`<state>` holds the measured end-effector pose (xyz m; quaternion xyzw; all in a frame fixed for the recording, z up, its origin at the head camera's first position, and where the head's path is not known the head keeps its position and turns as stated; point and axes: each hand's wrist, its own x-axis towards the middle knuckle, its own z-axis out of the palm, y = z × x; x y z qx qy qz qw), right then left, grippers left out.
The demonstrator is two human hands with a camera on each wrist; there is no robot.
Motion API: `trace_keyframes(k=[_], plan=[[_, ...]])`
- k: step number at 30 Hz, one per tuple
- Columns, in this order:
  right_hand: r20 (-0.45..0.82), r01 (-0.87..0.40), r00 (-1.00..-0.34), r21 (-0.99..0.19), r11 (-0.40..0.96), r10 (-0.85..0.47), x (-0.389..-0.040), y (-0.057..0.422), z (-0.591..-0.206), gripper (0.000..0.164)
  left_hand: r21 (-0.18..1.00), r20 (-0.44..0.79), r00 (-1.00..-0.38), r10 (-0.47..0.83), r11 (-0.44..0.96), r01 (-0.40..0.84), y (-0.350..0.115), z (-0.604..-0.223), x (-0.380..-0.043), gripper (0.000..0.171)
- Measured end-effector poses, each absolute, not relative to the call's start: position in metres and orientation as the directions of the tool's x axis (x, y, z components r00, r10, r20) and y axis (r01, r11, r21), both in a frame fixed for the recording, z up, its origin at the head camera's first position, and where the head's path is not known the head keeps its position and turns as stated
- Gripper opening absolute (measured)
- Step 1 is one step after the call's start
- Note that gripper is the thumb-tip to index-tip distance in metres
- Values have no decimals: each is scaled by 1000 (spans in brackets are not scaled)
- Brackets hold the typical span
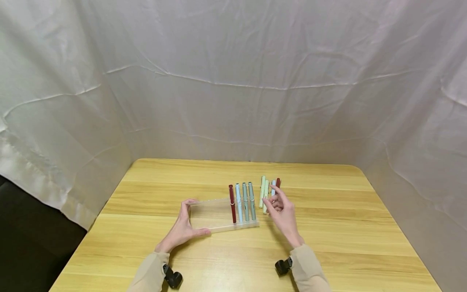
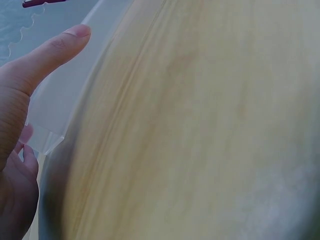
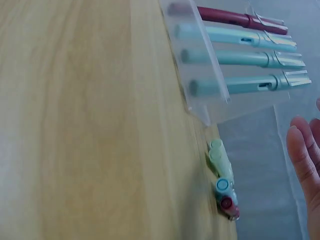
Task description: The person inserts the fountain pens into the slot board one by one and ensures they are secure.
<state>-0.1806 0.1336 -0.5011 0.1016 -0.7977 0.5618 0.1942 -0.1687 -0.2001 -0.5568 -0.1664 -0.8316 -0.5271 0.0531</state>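
Four pens in the clear rack, four on the bench

The left hand (image 1: 184, 228) grips the left end of the transparent pen rack (image 1: 228, 228), its thumb at the near edge. In the right part of this rack lie, from left to right, a dark red pen (image 1: 232, 205), a light blue pen (image 1: 239, 204) and two grey-teal pens (image 1: 246, 202), side by side. The right hand (image 1: 283, 214) has its fingers loosely bent and apart, pinching nothing; it is near two pale green pens (image 1: 262, 194), a second light blue pen (image 3: 223, 185) and a second dark red pen (image 3: 226, 202), which lie on the bench (image 1: 346, 235).
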Motion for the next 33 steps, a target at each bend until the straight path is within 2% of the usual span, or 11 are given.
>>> trace_keyframes(k=[6, 16, 33], plan=[[331, -291, -934, -923, 252, 137, -178, 142, -501, 53, 861, 263, -939, 223, 385, 332, -200, -556, -168, 109], [321, -297, -923, -945, 139, 211, -185, 162, -520, 48, 866, 244, -945, 219, 389, 314, -200, -556, -168, 111], [102, -93, -969, -994, 53, 225, -189, 180, -532, 55, 864, 246, -944, 220, 391, 316, -200, -556, -168, 110]])
